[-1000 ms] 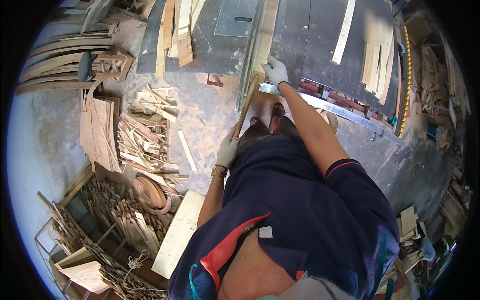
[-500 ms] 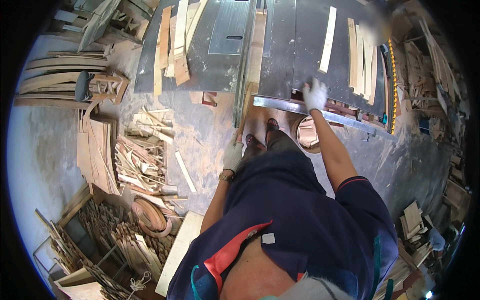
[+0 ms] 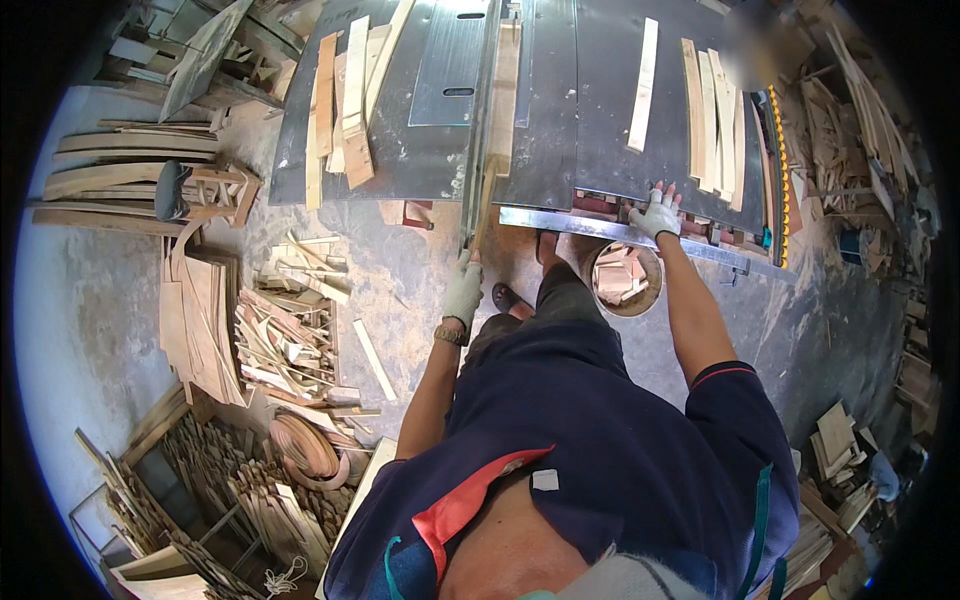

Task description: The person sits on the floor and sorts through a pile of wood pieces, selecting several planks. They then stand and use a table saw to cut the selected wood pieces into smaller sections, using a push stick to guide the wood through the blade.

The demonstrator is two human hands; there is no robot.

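My left hand [image 3: 463, 287], in a pale work glove, is closed around the near end of a narrow wooden stick [image 3: 485, 212]. The stick points away from me, and its far end meets a wooden board [image 3: 504, 95]. That board lies along a long metal fence [image 3: 478, 130] on the dark machine table [image 3: 540, 170]. My right hand [image 3: 658, 213], also gloved, rests at the table's near edge by the metal rail [image 3: 590, 224], its fingers spread and nothing held. A pale strip [image 3: 643, 85] lies on the table beyond it.
Several wooden strips [image 3: 712, 120] lie at the table's right, and more strips [image 3: 355, 110] at its left. Under the rail stands a round bin [image 3: 627, 278] of offcuts. A scrap pile [image 3: 285, 340], stacked boards [image 3: 200, 310] and a loose strip [image 3: 374, 360] are on the left floor.
My right hand has come down from above the tabletop, slightly rightward, onto the near edge. My left hand still grips the stick. The view and my feet have shifted a little.
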